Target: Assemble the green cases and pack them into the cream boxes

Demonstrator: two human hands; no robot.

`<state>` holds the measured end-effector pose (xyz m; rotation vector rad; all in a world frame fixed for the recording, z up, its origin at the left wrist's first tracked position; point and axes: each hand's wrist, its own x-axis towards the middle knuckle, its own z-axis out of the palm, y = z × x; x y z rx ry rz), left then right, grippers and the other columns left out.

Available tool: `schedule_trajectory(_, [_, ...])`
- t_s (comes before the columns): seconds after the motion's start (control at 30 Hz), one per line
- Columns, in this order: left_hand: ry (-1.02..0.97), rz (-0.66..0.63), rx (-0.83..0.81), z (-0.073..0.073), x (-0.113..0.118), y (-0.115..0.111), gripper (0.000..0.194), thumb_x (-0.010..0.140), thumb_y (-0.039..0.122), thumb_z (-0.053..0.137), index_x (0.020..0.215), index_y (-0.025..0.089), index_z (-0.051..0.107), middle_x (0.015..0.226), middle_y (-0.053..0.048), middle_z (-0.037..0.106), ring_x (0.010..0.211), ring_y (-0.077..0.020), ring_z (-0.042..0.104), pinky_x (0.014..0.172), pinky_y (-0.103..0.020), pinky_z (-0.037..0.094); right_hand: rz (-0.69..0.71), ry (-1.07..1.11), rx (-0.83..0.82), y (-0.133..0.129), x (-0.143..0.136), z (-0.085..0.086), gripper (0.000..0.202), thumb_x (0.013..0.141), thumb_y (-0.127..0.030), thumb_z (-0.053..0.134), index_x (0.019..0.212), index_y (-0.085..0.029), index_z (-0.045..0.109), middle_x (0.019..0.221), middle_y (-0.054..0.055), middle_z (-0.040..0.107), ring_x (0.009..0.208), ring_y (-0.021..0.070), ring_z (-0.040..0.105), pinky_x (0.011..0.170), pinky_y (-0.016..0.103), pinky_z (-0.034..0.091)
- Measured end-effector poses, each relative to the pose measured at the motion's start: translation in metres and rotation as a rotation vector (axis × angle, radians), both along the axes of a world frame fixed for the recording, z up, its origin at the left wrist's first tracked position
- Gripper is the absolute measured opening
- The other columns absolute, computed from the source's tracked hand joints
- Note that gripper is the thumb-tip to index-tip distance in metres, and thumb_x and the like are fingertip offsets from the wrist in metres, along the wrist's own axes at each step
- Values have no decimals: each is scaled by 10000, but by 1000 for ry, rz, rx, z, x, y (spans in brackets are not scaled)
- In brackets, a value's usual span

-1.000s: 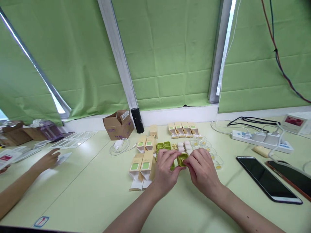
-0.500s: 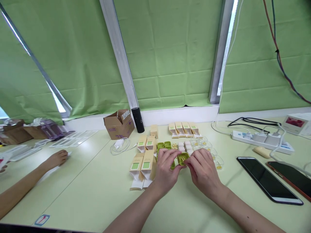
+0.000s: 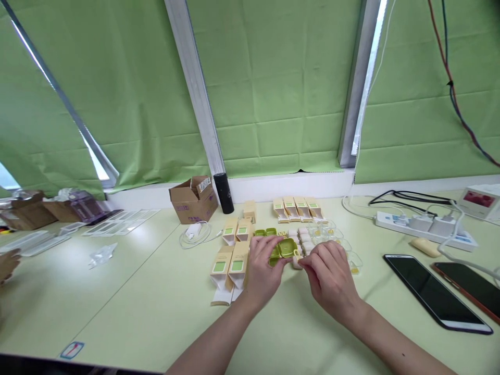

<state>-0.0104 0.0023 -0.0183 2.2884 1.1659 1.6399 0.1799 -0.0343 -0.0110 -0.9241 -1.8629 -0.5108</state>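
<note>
My left hand (image 3: 265, 268) grips a small green square case (image 3: 287, 248) by its edge, with the hollow side facing up. In my right hand (image 3: 330, 276), thumb and forefinger pinch a small pale-yellow looped piece (image 3: 297, 254) just off the case's right edge. Behind my hands lie more green cases (image 3: 270, 232), several white blocks (image 3: 303, 237) and clear plastic shells (image 3: 353, 262) with yellow bits inside. Open-ended cream cartons (image 3: 237, 265) with green labels lie beside my left hand. My fingers partly hide the cases under them.
Cream cartons (image 3: 299, 208) line the back, near a brown cardboard box (image 3: 194, 200) and a black bottle (image 3: 223, 193). On the right lie two phones (image 3: 435, 291) and a power strip (image 3: 424, 229) with cables. Another person's hand (image 3: 8, 264) shows at the left edge, beyond a crumpled clear bag (image 3: 102, 255).
My right hand has drawn slightly away from the green case, and the yellow looped piece now shows in its fingers. The other person's arm has pulled back left, revealing the crumpled bag.
</note>
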Motion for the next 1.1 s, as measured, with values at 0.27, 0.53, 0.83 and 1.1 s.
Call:
schedule_trajectory(0.27, [-143,62,-53,0,-6,9,432,910,248,770,1332,267,683,1253,-79,707,1209,-271,581,1044,-478,518,19,103,-164,14,10,-3,138,997,-98,571,944,-221,606,900,36,636,908,214,519,862,399,378])
schedule_trajectory(0.53, [-251,113,-115,4,-11,15,422,900,271,765,1315,246,691,1249,-88,708,1202,-275,603,1021,-466,520,-71,-70,-380,50,-11,-9,177,854,-55,687,784,-217,698,982,60,661,1022,248,526,867,389,374])
schedule_trajectory(0.83, [-254,121,-78,4,-12,14,425,912,260,747,1332,256,677,1245,-90,706,1192,-269,621,989,-448,537,-198,-226,-470,78,-41,-10,155,815,-90,744,711,-204,731,893,90,672,959,260,522,844,397,356])
schedule_trajectory(1.1, [-252,122,-49,5,-14,15,419,924,269,743,1336,253,670,1234,-93,709,1196,-271,629,1014,-456,535,-246,-274,-485,84,-44,-19,141,804,-95,731,708,-196,752,878,122,687,952,274,515,860,419,331])
